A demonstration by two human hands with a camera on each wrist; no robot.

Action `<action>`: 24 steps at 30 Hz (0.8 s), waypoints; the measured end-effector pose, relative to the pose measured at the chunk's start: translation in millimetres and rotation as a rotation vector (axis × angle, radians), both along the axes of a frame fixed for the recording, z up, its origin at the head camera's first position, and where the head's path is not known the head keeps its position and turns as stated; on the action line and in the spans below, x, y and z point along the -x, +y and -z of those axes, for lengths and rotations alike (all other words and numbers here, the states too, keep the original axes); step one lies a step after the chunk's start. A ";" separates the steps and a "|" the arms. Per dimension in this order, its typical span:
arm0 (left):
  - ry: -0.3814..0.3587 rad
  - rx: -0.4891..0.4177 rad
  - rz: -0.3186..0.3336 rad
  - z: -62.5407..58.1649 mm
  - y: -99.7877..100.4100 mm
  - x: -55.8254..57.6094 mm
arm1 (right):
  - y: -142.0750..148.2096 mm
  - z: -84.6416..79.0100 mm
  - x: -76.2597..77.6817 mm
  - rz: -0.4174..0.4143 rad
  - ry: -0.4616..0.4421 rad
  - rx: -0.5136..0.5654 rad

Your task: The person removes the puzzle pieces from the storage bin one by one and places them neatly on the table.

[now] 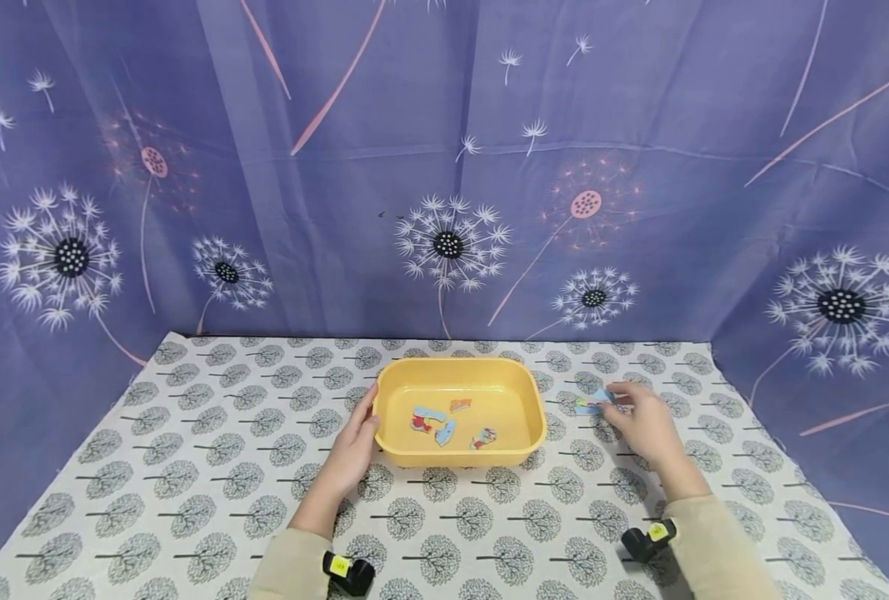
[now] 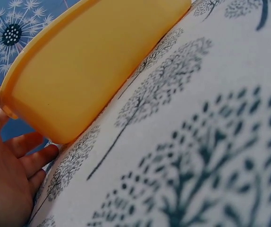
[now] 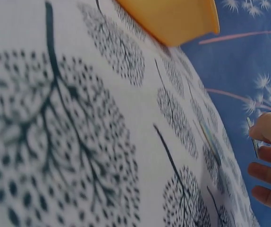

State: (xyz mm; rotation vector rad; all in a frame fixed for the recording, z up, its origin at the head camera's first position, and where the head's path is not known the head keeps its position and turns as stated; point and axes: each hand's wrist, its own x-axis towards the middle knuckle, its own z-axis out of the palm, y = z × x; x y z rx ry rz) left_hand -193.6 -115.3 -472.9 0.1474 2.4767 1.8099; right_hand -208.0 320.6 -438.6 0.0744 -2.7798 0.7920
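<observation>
My left hand (image 1: 352,442) rests against the left end of a yellow plastic tub (image 1: 459,458), thumb at the rim. In the left wrist view the other fingers (image 2: 34,158) lie loosely bent by its lower corner. Right of the tub, my right hand (image 1: 645,423) pinches a thin light-blue puzzle piece (image 1: 605,395) between thumb and fingertips. The right wrist view shows that held piece (image 3: 252,137) edge-on, raised over the cloth. A second printed puzzle piece (image 1: 586,406) lies on the cloth just below and left of it.
Several puzzle pieces lie in the tub: light-blue ones (image 1: 446,432), an orange one (image 1: 461,405) and a red-and-blue one (image 1: 484,437). A tree-print cloth (image 1: 212,500) covers the table. Behind hangs a purple dandelion curtain (image 1: 339,208).
</observation>
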 end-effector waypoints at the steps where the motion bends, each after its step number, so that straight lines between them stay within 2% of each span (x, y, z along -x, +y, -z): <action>1: 0.001 -0.002 0.001 -0.1 -0.1 -0.1 | 1.8 0.5 0.6 0.003 -0.010 -0.005; 12: 0.005 -0.005 0.000 -1.0 0.8 -1.4 | 15.8 8.6 7.5 0.060 -0.145 -0.030; 24: 0.015 0.010 -0.001 -0.3 0.0 -1.5 | 16.0 12.2 13.9 0.045 -0.155 -0.073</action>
